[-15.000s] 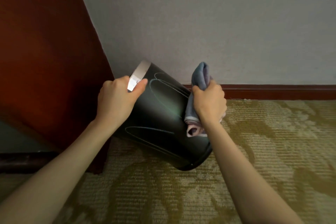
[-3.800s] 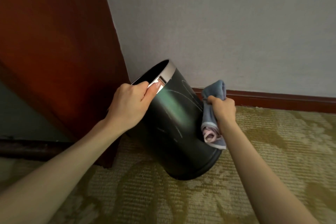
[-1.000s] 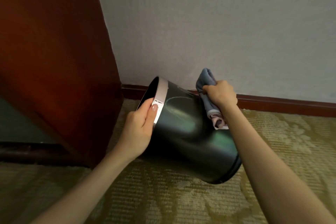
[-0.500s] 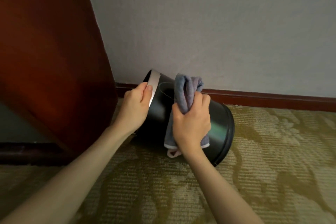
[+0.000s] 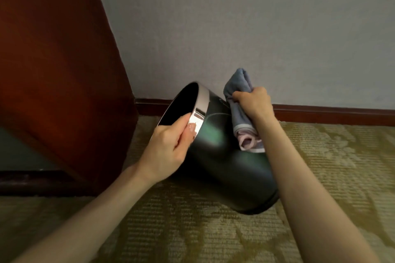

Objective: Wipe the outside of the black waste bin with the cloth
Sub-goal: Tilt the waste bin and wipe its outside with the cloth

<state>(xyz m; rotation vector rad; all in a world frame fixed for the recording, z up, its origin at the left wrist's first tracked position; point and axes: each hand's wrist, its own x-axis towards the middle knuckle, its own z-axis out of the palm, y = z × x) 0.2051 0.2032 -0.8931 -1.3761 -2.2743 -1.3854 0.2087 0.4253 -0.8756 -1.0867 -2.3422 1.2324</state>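
The black waste bin (image 5: 226, 168) with a silver rim band is tilted, its mouth turned up and left, its base low on the right near the carpet. My left hand (image 5: 168, 147) grips the near part of the rim, thumb on the silver band and fingers inside. My right hand (image 5: 253, 102) grips a bunched blue-grey cloth (image 5: 240, 111) with a pink edge and holds it against the bin's upper far side. The bin's far side is hidden.
A dark red-brown wooden panel (image 5: 59, 74) stands close on the left. A grey wall (image 5: 256, 28) with a dark red skirting board (image 5: 331, 113) runs behind the bin. Patterned olive carpet (image 5: 213, 230) covers the floor.
Half a second ago the cloth lay over the bin's near side with my right hand in front. Now the hand and cloth are on the upper far side, and the bin's mouth faces me more.
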